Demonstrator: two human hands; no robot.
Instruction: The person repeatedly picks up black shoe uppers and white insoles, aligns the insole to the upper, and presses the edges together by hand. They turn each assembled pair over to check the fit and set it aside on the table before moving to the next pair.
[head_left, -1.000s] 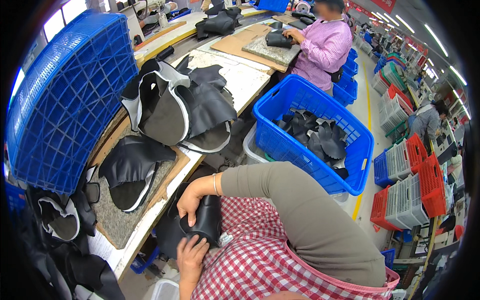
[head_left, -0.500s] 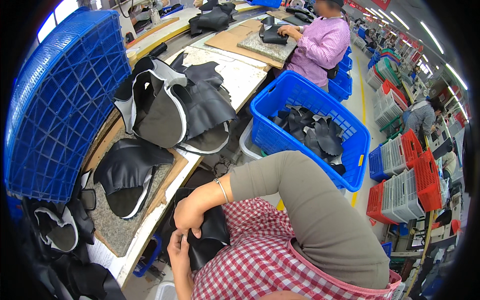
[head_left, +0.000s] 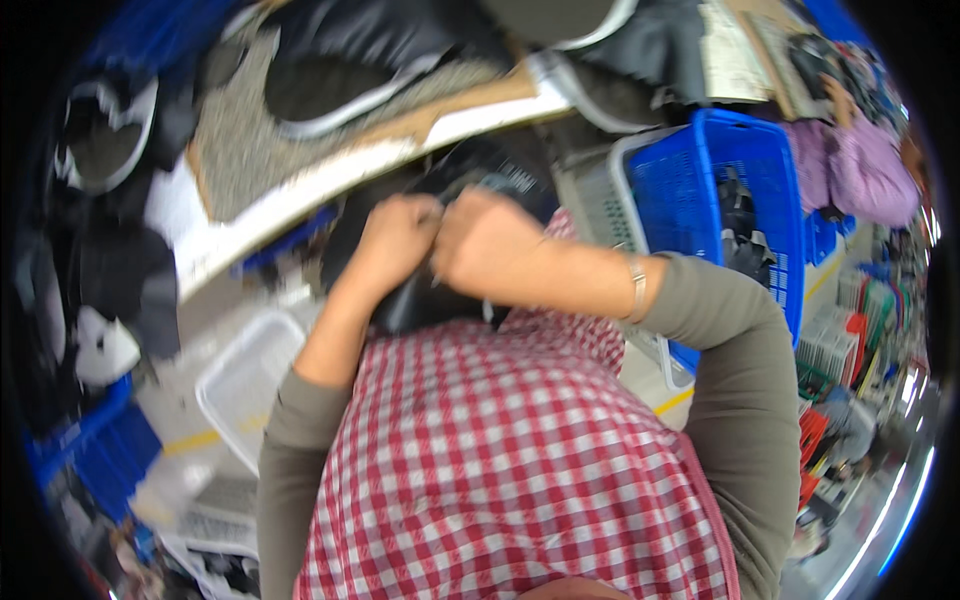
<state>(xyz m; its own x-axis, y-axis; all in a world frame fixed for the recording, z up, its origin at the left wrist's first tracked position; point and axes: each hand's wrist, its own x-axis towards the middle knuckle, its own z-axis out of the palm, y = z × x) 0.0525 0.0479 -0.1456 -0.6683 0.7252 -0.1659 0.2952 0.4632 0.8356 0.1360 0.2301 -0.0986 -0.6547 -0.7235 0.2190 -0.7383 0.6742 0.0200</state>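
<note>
A black leather piece [head_left: 408,305] lies over my lap, against the red-and-white checked apron. My left hand [head_left: 393,243] and my right hand [head_left: 492,247] meet above it, knuckles almost touching. Both are closed, with fingers curled in and gripping the leather; motion blurs the fingertips. Beyond my hands, more dark leather [head_left: 510,175] shows under the table edge. On the worktable, a black leather upper [head_left: 345,90] with a pale edge rests on a grey stone slab [head_left: 235,140].
A blue crate [head_left: 705,150] holding black leather pieces stands to my right, near a co-worker in a pink checked shirt [head_left: 870,165]. A translucent white bin [head_left: 215,390] sits on the floor at my left. Several leather pieces [head_left: 120,280] hang at the far left.
My view has swung, bringing both forearms into sight. My hands have gone from fingertips together to fists side by side over the leather piece.
</note>
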